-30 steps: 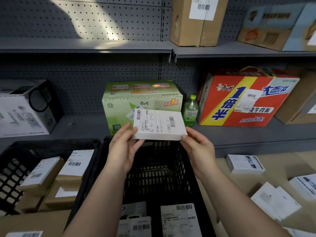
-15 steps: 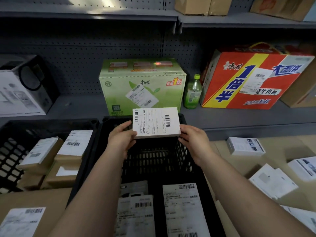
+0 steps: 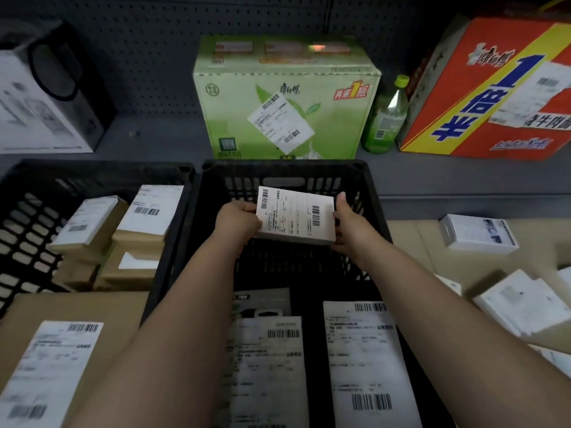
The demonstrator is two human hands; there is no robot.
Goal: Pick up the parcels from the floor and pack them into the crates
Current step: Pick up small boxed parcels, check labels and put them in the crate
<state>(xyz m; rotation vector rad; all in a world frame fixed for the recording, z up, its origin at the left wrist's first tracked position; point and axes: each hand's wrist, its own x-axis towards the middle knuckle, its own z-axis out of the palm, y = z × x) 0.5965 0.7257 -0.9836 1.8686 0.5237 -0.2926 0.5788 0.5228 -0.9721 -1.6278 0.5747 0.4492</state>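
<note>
Over middle black crate (image 3: 364, 193): your left hand (image 3: 238, 222), right hand (image 3: 349, 225) pinch white labelled parcel (image 3: 296, 215). Risk: uneven release, parcel lands tilted.

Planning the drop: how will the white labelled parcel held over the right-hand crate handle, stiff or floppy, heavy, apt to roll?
Probably stiff: the white parcel shows straight edges though the left hand and right hand hold only its ends. Likely light, since that grip suffices. Flat-sided, it should settle in the black crate without rolling.
</note>
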